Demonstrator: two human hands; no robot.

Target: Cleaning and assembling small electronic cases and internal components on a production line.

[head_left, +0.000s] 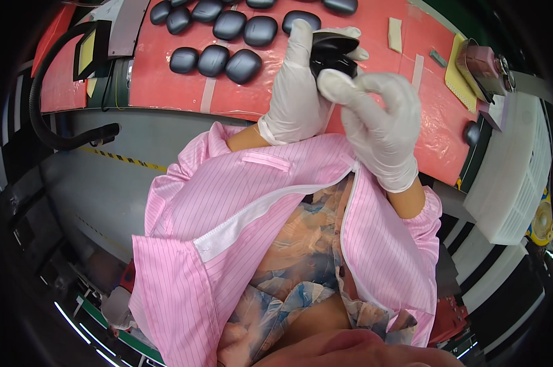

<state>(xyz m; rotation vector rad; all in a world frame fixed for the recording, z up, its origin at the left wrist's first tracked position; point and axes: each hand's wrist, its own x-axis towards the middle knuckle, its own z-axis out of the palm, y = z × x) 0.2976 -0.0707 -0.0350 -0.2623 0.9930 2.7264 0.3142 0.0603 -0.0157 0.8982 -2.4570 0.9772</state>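
Both my hands wear white gloves above a red-covered table. My left hand (298, 98) is closed around a small black earbud case (333, 50), thumb on one side and fingers behind it. The case is hinged open, with a glossy dark inside. My right hand (380, 119) is bent in at the near side of the case, its fingertips drawn together over the lower edge. Whatever lies between those fingertips is hidden. Several dark grey rounded cases (243, 66) lie in loose rows left of my hands, and another dark case (301, 22) sits just behind them.
At the right are a yellow notepad (461, 73), a pink-filled container (479, 61), a pale strip (394, 35) and one more dark case (471, 133). A black flexible-neck arm (41, 104) curves along the left. White plastic trays (515, 171) stand off the table's right edge.
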